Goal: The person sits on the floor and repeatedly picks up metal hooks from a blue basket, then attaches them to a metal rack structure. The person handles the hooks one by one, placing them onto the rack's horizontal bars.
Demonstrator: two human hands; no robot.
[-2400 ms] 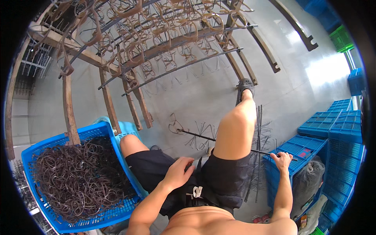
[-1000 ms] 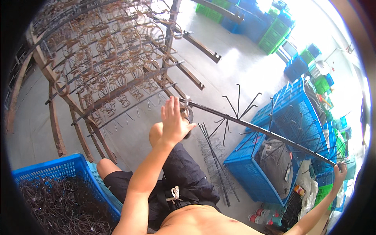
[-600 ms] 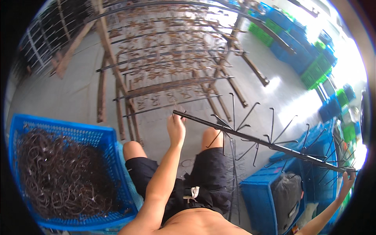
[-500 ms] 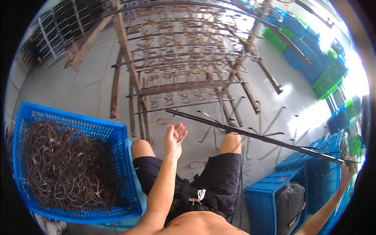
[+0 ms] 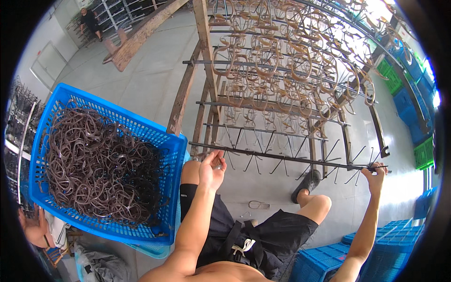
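My right hand (image 5: 375,175) grips the right end of a long dark rod (image 5: 286,157) with many thin bent prongs sticking out on both sides. The rod lies nearly level in front of my knees. Just below its left end is my left hand (image 5: 212,170), its fingers curled around a thin loop that is mostly hidden in the palm. To my left stands a blue plastic crate (image 5: 175,190) heaped with dark brown, curved, band-like loops (image 5: 103,164).
A wooden rack (image 5: 205,35) ahead holds rows of rods hung with brown loops (image 5: 300,66). One loop (image 5: 259,205) lies on the floor. Blue crates (image 5: 324,258) stand at lower right. A person (image 5: 89,22) is far left; another person (image 5: 35,228) is beyond my crate.
The rod's right end has come inward and up with my right hand, so the rod is more level. My view has turned, and my right leg has swung outward. My left hand remains near the rod's left end.
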